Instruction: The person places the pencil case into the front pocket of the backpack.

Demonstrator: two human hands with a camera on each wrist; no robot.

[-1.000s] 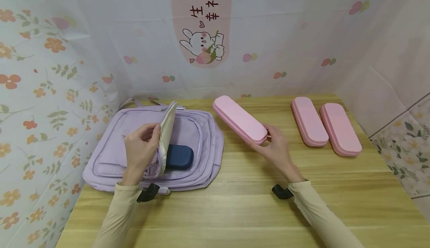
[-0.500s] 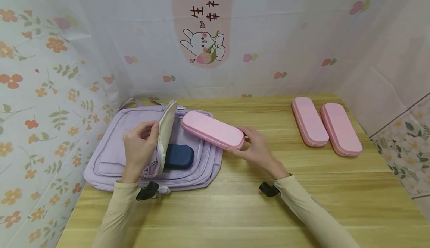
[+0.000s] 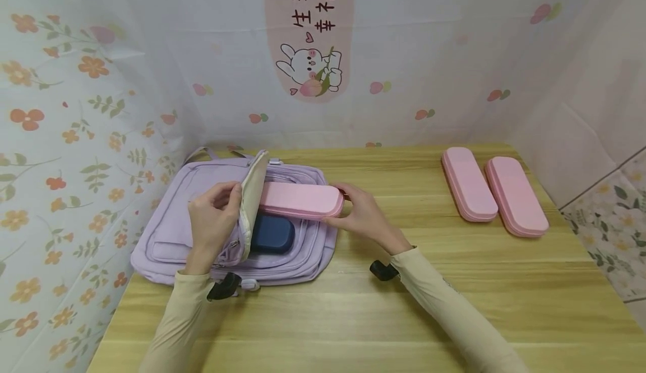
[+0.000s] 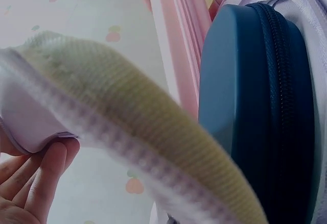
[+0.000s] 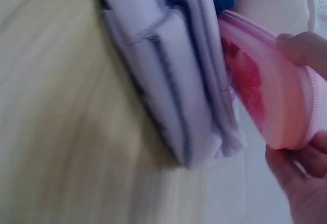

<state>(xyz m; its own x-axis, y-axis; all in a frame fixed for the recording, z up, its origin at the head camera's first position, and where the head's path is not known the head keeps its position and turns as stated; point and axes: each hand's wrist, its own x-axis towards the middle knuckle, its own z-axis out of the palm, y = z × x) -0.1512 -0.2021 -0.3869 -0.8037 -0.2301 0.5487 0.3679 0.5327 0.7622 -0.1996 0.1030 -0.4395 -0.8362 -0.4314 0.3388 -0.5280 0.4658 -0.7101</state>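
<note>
The hands are apart — the left hand pinches the raised pocket flap of a lilac backpack, the right hand grips one end of a pink zippered case, its other end hidden behind the flap — beside a navy zippered case. Two similar pink cases lie on the counter.

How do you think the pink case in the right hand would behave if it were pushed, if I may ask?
The pink case is probably stiff: gripped at one end by the right hand, it shows no visible sag. Its flat, broad top suggests it would slide rather than roll.
</note>
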